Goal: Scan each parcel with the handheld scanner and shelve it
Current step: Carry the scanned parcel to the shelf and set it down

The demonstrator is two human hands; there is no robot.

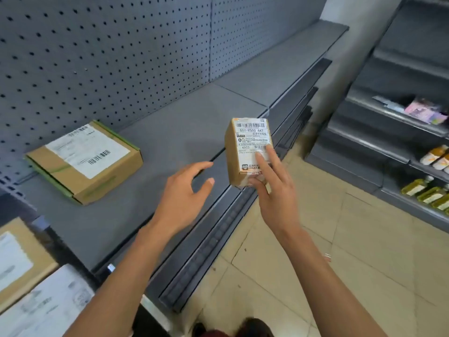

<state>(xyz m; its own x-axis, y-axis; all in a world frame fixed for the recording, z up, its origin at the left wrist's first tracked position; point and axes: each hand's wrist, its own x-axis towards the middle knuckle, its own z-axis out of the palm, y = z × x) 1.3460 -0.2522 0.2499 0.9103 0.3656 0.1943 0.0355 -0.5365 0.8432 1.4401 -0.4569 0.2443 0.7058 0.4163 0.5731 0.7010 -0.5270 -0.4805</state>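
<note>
Head view shows your right hand (272, 188) gripping a small box (249, 152) by its lower end, label facing you, just above the front edge of the shelf (184, 132). Your left hand (184, 190) is open and empty, close beside the box. No scanner is in sight, so I cannot tell whether this one is scanned. If it is, bring the left hand under the box, set it flat beyond your fingers, label up, well apart from the flat parcel (85, 161) off to your left.
</note>
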